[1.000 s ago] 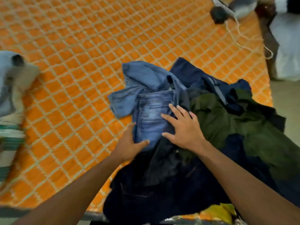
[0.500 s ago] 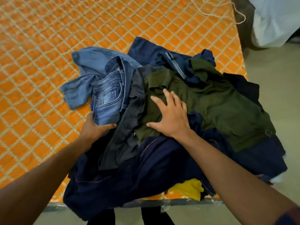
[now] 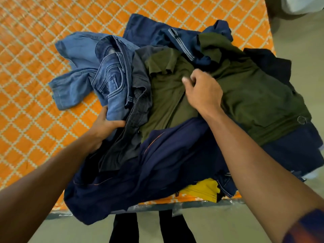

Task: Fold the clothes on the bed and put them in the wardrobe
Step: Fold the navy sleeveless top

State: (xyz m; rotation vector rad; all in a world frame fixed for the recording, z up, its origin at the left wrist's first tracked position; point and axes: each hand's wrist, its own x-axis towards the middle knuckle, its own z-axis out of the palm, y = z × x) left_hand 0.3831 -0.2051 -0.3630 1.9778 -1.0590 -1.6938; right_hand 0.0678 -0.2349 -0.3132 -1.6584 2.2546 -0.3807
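A heap of clothes lies at the near right corner of the bed (image 3: 35, 50), which has an orange lattice cover. On top is an olive green shirt (image 3: 254, 95). My right hand (image 3: 203, 90) has its fingers pinched into the olive shirt's cloth near the collar. Light blue jeans (image 3: 112, 79) lie at the heap's left side. My left hand (image 3: 107, 123) grips the lower edge of the jeans beside a dark grey garment (image 3: 140, 106). Navy garments (image 3: 157, 163) fill the front of the heap, and a yellow piece (image 3: 205, 190) peeks out underneath.
The bed's near edge (image 3: 175, 206) runs across the bottom, with grey floor (image 3: 236, 225) below and to the right. My dark trouser legs (image 3: 126, 228) stand against the edge. A white object (image 3: 301, 4) sits at the top right corner.
My right hand has gone from lying flat on the olive shirt to pinching its cloth. The view has moved closer over the heap. My left hand stays on the jeans.
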